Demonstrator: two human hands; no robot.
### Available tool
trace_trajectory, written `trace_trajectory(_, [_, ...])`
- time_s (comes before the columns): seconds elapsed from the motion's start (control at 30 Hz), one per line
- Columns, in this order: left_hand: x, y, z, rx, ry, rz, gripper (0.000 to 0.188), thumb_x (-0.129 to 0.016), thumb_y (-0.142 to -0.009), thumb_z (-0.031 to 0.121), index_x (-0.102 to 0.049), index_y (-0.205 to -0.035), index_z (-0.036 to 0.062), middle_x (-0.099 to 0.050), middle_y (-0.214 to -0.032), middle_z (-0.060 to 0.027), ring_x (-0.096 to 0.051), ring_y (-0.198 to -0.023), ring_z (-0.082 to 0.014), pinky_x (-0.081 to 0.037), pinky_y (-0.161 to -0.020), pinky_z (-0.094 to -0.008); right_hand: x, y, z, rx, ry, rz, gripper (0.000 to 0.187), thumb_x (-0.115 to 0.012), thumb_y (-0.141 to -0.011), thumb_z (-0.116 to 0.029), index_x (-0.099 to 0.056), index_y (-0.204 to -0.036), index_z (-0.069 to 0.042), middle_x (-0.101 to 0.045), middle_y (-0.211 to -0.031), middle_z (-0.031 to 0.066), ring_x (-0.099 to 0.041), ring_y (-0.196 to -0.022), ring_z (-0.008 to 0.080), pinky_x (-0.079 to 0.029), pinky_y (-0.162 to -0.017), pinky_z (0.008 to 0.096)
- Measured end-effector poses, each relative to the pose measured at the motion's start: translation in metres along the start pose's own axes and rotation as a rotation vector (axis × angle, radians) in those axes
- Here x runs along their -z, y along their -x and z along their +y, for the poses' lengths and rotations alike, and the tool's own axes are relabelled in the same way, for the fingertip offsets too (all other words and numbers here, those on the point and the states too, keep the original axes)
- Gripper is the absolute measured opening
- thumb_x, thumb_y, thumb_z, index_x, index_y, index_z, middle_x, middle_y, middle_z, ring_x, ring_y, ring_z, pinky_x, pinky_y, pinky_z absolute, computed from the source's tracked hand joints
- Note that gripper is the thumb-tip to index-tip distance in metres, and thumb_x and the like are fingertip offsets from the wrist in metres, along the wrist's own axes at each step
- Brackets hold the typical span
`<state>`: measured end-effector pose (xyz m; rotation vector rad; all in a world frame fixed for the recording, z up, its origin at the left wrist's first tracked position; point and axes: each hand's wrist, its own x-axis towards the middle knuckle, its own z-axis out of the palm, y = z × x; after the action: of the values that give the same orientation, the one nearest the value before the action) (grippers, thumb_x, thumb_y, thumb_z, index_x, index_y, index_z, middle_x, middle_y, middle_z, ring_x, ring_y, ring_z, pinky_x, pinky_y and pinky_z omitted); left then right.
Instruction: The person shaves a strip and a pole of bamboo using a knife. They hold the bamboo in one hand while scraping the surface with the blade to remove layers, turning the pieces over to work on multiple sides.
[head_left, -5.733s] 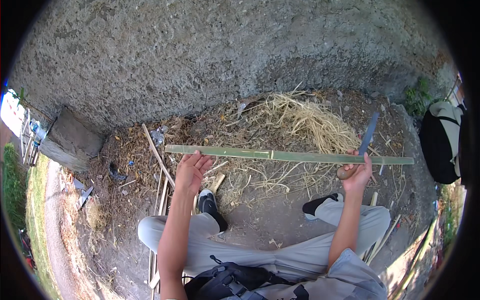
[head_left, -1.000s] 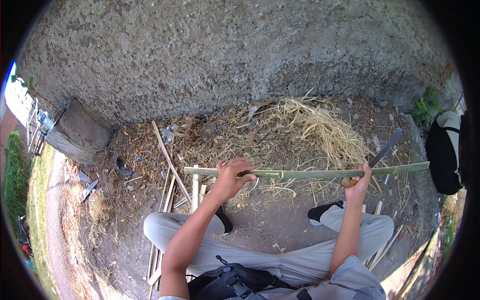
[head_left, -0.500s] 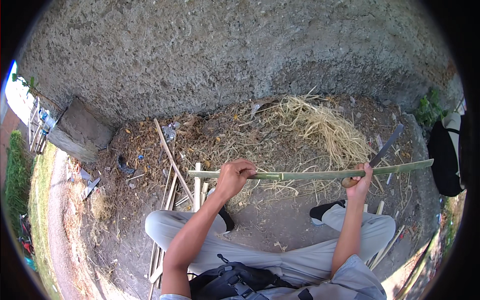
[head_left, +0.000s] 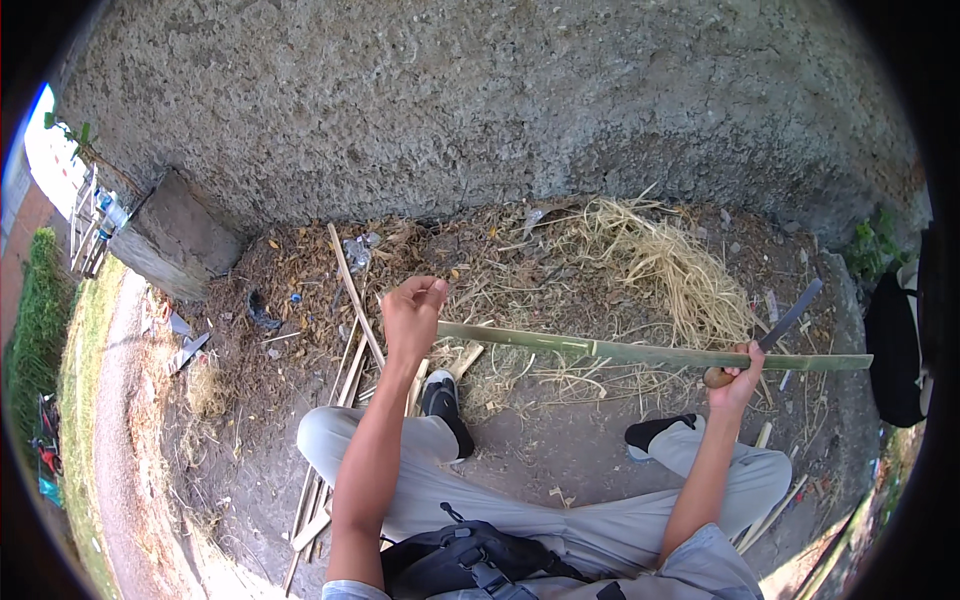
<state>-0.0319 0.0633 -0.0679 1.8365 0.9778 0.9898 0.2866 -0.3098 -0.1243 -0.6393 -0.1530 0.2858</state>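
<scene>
A long green bamboo strip (head_left: 640,352) spans the space between my hands, above the ground. My left hand (head_left: 408,318) is closed at its left end, thumb and fingers pressed together; the strip's tip is hidden behind this hand. Towards the other end, my right hand (head_left: 737,380) grips both the strip and a knife. The knife's dark blade (head_left: 797,308) points up and to the right beyond the strip. Its rounded wooden handle (head_left: 717,377) shows just left of my fingers.
A rough wall (head_left: 480,110) rises in front. Pale fibre shavings (head_left: 685,270) lie heaped at its foot. Several wooden slats (head_left: 355,295) lie by my left leg. A concrete block (head_left: 185,235) stands at left, a black bag (head_left: 888,345) at far right.
My left hand has moved left and slightly up along the strip to its end. The strip now slopes down to the right. My right hand keeps its grip, slightly lower and farther right.
</scene>
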Motion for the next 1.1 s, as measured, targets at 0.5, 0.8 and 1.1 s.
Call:
trace_trajectory(0.5, [0.017,0.002,-0.002,-0.205,-0.439,0.024,0.008,-0.074,-0.084,0.016,-0.075,-0.082,0.0075,-0.071,-0.076,-0.0154,-0.069,-0.069,-0.0338,-0.053,-0.067,-0.0453,0.012,-0.012,-0.008,0.076,0.01,0.181,0.027,-0.068,-0.095,-0.031,-0.048,-0.087,-0.014,-0.051,-0.075,-0.0026,-0.046,-0.053,0.0036,-0.039,-0.048,0.02])
trace_trajectory(0.8, [0.002,0.017,-0.008,0.11,-0.797,-0.712,0.079,-0.05,-0.096,0.064,-0.043,-0.143,0.0004,-0.067,-0.107,-0.031,-0.066,-0.106,-0.0438,-0.052,-0.093,-0.051,0.006,-0.008,-0.007,0.057,0.027,0.184,0.03,-0.069,-0.095,-0.034,-0.05,-0.083,-0.013,-0.049,-0.072,-0.0036,-0.045,-0.053,0.0028,-0.039,-0.048,0.0188])
trace_trajectory(1.1, [-0.023,0.028,-0.001,0.085,0.162,-0.841,0.082,-0.058,-0.097,0.051,-0.027,-0.151,-0.0023,-0.056,-0.134,-0.0258,-0.063,-0.117,-0.034,-0.055,-0.095,-0.0418,0.004,-0.007,-0.003,0.033,-0.063,0.144,0.036,-0.066,-0.097,-0.042,-0.05,-0.084,-0.012,-0.049,-0.07,-0.0034,-0.043,-0.049,0.0033,-0.04,-0.045,0.0175])
